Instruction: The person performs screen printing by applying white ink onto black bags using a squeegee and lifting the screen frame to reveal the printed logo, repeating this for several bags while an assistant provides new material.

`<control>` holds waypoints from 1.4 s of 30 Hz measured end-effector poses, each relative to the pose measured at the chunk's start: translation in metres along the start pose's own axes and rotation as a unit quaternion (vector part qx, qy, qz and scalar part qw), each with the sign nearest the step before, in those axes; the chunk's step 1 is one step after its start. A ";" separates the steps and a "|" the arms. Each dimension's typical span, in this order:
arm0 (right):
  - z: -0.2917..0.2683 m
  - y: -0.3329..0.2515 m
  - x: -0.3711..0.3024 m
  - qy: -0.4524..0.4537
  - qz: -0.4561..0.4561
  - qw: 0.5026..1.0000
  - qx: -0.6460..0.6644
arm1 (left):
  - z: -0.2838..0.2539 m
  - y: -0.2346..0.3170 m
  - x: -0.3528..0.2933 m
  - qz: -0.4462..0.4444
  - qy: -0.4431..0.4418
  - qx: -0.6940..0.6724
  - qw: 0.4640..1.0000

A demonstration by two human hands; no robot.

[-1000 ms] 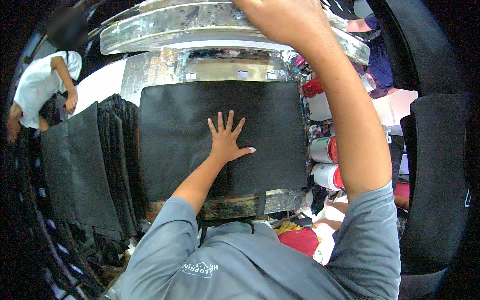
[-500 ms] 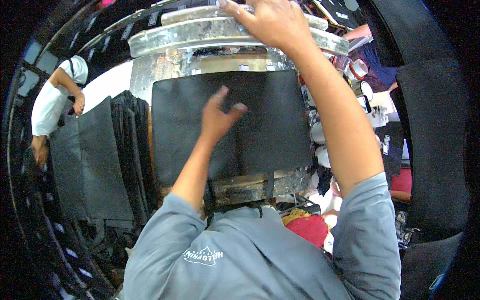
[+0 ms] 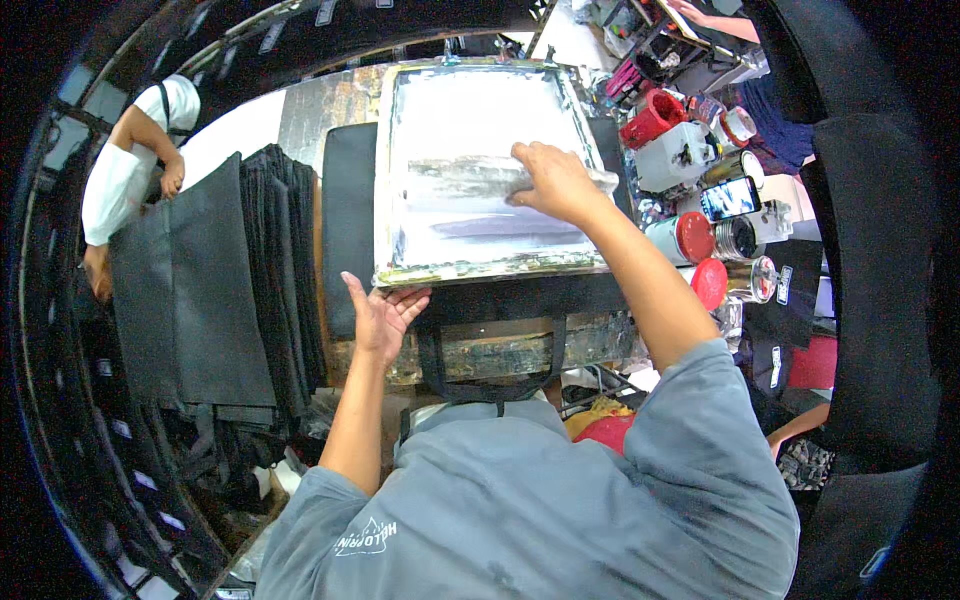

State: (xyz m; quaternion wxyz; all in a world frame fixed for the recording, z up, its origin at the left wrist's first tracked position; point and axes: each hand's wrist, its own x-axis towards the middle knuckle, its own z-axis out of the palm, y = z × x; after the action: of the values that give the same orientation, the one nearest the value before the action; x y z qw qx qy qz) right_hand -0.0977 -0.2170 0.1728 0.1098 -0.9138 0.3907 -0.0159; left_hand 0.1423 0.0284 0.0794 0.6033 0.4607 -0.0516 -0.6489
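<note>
A screen-printing frame (image 3: pixel 470 272) with a pale mesh lies over a black fabric bag (image 3: pixel 348 215). The bag sticks out at its left, right and near sides, and its strap loop (image 3: pixel 556 362) hangs toward me. My right hand (image 3: pixel 560 185) is closed on the right part of a grey, smeared squeegee (image 3: pixel 455 178) that lies across the mesh. Dark ink streaks show on the near half of the mesh. At the frame's near left corner is my left hand (image 3: pixel 385 315), palm up with fingers spread, holding nothing; whether it touches the frame I cannot tell.
A thick stack of black bags (image 3: pixel 225 280) stands at the left, with another person (image 3: pixel 145 165) beyond it. Along the right are red-lidded jars (image 3: pixel 695 237), a red container (image 3: pixel 652 118), a lit phone (image 3: pixel 730 198) and cans. Another person's hand (image 3: pixel 700 12) shows at the far right.
The printing frame has come down from its raised position onto the bag. My right hand has moved from its upper edge to the squeegee; my left hand has left the bag for the frame's corner.
</note>
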 end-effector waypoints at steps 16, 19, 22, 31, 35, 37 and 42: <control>0.076 0.054 0.114 0.022 0.004 0.997 -0.067 | -0.022 -0.033 0.025 -0.097 0.083 0.035 0.991; 0.066 0.084 0.148 -0.007 -0.011 0.999 -0.042 | -0.009 0.011 0.021 -0.231 0.100 0.272 0.929; 0.044 0.088 0.166 0.062 0.001 0.997 -0.040 | 0.043 0.054 0.049 0.163 0.160 0.617 0.753; 0.071 0.099 0.183 0.033 -0.022 0.994 -0.098 | 0.132 0.106 0.304 0.383 0.048 0.832 0.397; 0.076 0.137 0.154 0.061 0.013 0.997 -0.048 | 0.132 0.095 0.299 0.401 0.070 0.839 0.360; 0.085 0.133 0.143 0.099 -0.005 0.992 -0.072 | 0.124 0.086 0.293 0.430 0.076 0.829 0.350; 0.092 0.110 0.102 0.099 -0.012 0.992 -0.075 | 0.106 0.064 0.258 0.451 0.068 0.826 0.330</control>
State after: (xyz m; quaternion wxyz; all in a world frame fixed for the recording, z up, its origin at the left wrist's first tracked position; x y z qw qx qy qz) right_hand -0.0946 -0.3464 0.0538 0.0010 -0.9180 0.3888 -0.0785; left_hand 0.1590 -0.2546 0.0417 0.1145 0.6717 -0.7200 0.1320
